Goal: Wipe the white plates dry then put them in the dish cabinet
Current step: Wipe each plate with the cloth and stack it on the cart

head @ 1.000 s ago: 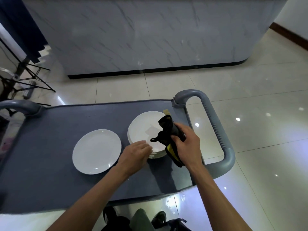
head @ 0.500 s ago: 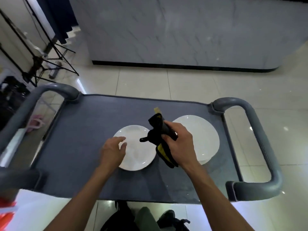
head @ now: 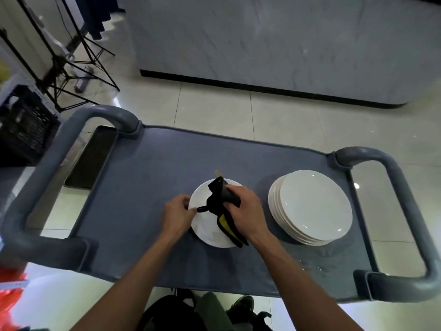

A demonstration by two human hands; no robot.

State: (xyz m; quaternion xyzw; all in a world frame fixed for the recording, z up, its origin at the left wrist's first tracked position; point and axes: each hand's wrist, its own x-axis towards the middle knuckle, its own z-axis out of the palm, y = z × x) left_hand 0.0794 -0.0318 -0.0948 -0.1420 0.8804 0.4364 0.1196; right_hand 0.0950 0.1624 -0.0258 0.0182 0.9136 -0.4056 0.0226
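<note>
A single white plate [head: 207,225] lies on the grey cart top [head: 148,187], in front of me. My left hand [head: 177,214] grips its left rim, fingers curled over the edge. My right hand [head: 245,212] holds a bunched black and yellow cloth [head: 219,201] over the plate's middle and right side. A stack of several white plates [head: 312,206] stands to the right on the same cart.
The cart has thick grey handles at the left [head: 47,168] and right [head: 410,211]. A black crate [head: 26,125] and tripod legs [head: 71,68] stand at the left. A marble counter [head: 286,44] rises beyond the tiled floor. A dark tray [head: 93,156] lies below the cart's left end.
My view has swung left, so the stack sits further right. My left hand went from the stack to the single plate and now grips its rim. The cloth came over that plate.
</note>
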